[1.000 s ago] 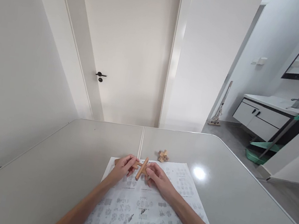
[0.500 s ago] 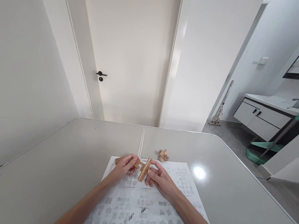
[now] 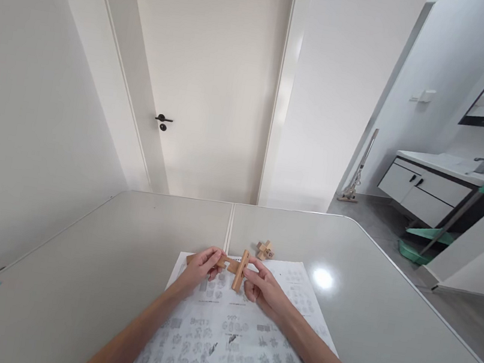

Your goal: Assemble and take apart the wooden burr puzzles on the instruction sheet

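In the head view my left hand (image 3: 203,265) pinches a notched wooden puzzle piece (image 3: 223,261), whose end sticks out to the right of the fingers. Brown wood (image 3: 190,258) also shows left of that hand; whether it belongs to the same piece I cannot tell. My right hand (image 3: 266,286) has its fingers closed on a round-sided wooden puzzle bar (image 3: 240,273), tilted upright. From the bar a short wooden block (image 3: 232,267) juts left toward the notched piece. Both sets of pieces are held over a printed sheet (image 3: 221,348).
An assembled wooden cross puzzle (image 3: 265,250) sits on the grey table (image 3: 73,277) just past the sheet's far edge. Behind the table stands a white door (image 3: 211,80). At the right are a washbasin cabinet (image 3: 425,188), a mop (image 3: 362,169) and a green dustpan (image 3: 413,252).
My right hand has shifted slightly right and away from me with the bar, which is more upright. The bar stands farther from my left hand, which has barely moved.
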Motion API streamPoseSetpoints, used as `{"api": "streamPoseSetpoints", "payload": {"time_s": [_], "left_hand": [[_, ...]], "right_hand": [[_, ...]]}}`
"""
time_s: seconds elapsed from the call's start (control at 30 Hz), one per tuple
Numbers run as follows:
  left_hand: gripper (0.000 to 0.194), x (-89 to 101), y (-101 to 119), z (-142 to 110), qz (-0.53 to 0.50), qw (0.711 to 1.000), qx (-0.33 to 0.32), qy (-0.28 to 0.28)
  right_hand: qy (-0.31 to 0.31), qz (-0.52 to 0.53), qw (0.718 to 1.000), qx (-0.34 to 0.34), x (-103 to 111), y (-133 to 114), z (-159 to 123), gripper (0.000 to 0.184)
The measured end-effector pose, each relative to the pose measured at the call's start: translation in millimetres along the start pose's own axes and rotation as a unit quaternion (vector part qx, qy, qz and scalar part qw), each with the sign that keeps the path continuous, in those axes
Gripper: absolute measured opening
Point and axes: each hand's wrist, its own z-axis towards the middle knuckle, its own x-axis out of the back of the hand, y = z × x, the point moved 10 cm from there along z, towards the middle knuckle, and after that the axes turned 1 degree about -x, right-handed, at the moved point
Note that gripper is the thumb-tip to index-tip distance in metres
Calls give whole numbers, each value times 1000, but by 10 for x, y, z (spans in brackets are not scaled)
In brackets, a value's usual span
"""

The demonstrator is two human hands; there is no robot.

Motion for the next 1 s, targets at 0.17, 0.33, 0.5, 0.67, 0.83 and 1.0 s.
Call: {"api": "streamPoseSetpoints", "payload": {"time_s": [0.17,0.33,0.5,0.67,0.83,1.0], "left_hand": [[45,-18,11,4,16,1000,-2,-14],[44,-45,16,9,18,1000,-7,-23],[43,-80,21,14,25,999,-8,-28],[44,28,42,38,36,999,-17,-7],[40,291,64,33,102,991,-50,71],[29,263,138,-48,279,950,-85,109]], "right_hand": [[19,-17,1000,11,21,-18,14,43],[42,-52,996,56,73,-90,17,40],[57,-38,996,60,136,-67,28,35],[53,30,998,18,192,10,24,28],[98,-37,994,37,314,-45,23,34],[139,-179,972,59,298,-36,0,49]]}}
